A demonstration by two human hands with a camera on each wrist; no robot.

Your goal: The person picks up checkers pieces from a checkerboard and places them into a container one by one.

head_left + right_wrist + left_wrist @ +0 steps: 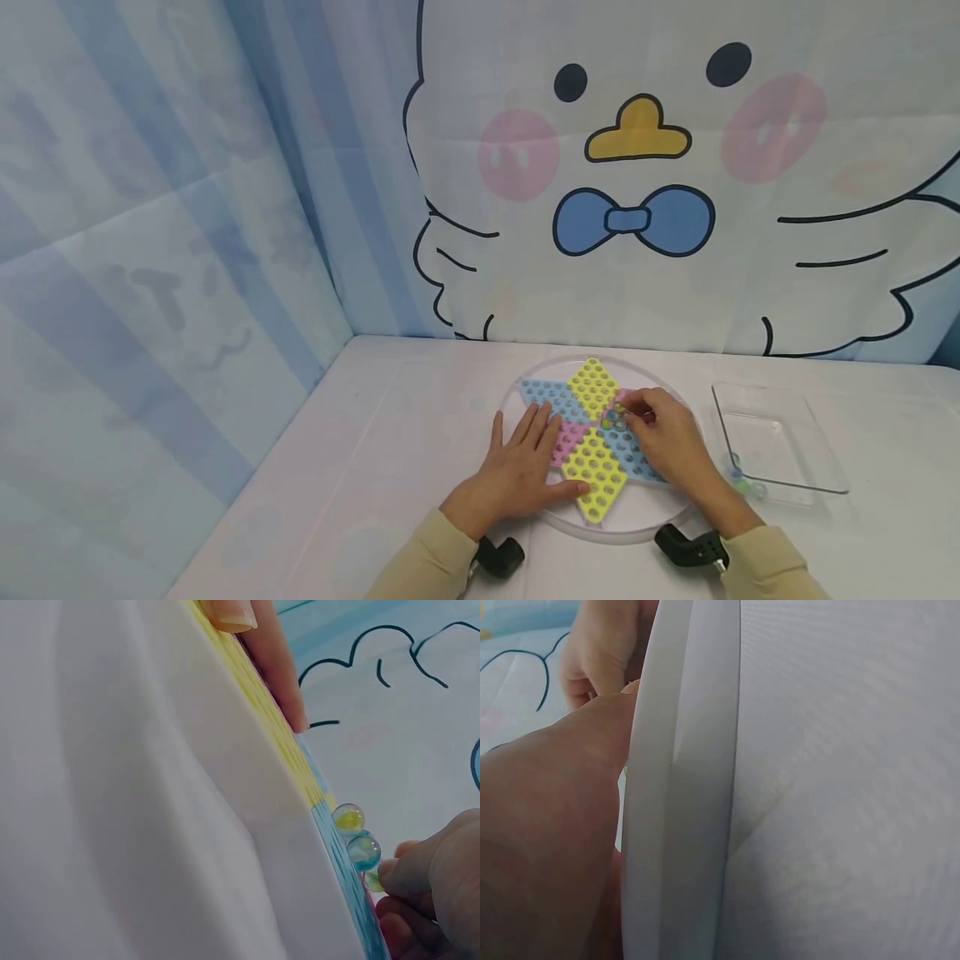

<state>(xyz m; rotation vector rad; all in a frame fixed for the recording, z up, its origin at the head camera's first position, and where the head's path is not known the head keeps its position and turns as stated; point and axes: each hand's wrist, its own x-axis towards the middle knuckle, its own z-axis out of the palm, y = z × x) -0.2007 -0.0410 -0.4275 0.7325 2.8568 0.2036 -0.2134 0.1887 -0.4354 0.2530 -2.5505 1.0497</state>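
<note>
A round Chinese checkers board [595, 492] with a star of yellow, blue and pink holed sections lies on the table. My left hand [513, 479] rests on its left side, fingers spread and straight, thumb over the near yellow section. Over the right side, my right hand [667, 433] has its fingers curled and pinches a greenish marble [373, 881] low at the board's surface. Right beside those fingertips, a yellow marble [349, 817] and a blue marble [364, 852] sit on the board. The left wrist view shows mostly the board's pale rim [649, 825].
To the right of the board stands a clear square tray [832, 475] with several marbles [738, 483] in its near left corner. Black wrist mounts [501, 558] stick out by both sleeves. A curtain with a cartoon bird [637, 292] hangs behind the table.
</note>
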